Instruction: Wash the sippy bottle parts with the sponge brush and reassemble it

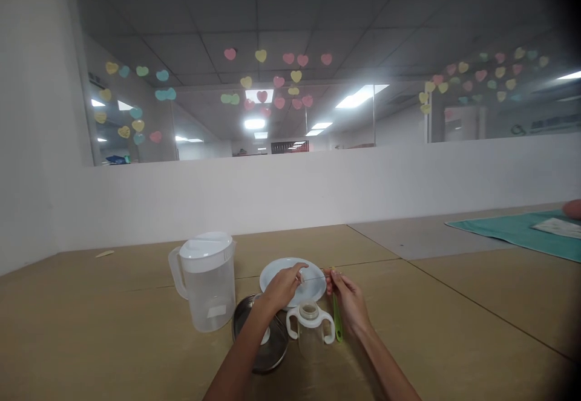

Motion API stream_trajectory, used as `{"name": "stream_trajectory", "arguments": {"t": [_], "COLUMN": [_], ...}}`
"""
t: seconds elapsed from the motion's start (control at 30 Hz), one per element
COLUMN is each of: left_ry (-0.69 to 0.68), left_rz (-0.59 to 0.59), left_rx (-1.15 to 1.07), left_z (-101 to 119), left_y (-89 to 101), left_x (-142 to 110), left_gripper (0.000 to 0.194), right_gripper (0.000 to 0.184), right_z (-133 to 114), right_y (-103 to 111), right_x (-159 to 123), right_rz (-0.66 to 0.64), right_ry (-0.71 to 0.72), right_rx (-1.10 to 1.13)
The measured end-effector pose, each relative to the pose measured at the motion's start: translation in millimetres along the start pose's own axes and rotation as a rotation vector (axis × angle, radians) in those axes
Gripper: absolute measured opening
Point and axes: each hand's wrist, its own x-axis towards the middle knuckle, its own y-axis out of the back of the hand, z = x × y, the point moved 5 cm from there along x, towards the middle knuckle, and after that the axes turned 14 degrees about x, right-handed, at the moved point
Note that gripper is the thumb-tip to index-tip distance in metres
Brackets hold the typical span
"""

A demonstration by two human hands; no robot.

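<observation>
Above the pale plate (293, 263), my left hand (282, 286) is closed on a small whitish piece, its kind too small to tell. A thin wire-like stick (316, 278) spans from there to my right hand (349, 301), whose fingers pinch its other end. A green handle (338, 319) extends below my right fingers; whether it is held or lies on the table I cannot tell. Between my forearms stands a baby bottle (311, 334) with two white side handles and an uncapped neck. Partly behind my left forearm is a metal bowl (275, 355) with something white inside.
A clear plastic pitcher (211, 295) with a white lid stands left of the bowl. At the far right, a teal cloth (503, 230) lies with a white item on it, and part of another person's hand (572, 208) shows there. A white wall (272, 192) borders the table's back.
</observation>
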Motion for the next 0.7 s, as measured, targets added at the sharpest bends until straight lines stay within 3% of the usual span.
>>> {"name": "stream_trajectory", "arguments": {"t": [0.33, 0.57, 0.7], "left_ry": [-0.074, 0.012, 0.021], "left_rz": [0.108, 0.072, 0.020], "left_rx": [-0.100, 0.005, 0.054], "left_z": [29, 10, 2], "left_y": [11.8, 3.8, 3.8], "left_x": [1, 1, 3], "left_gripper": [0.045, 0.029, 0.026], "right_gripper": [0.040, 0.043, 0.048], "right_z": [8, 6, 2], "right_y": [-11, -11, -7], "right_x": [-3, -8, -7], "right_rz": [-0.181, -0.133, -0.062], "right_ry": [0.054, -0.065, -0.042], "right_rx": [-0.208, -0.130, -0.093]}}
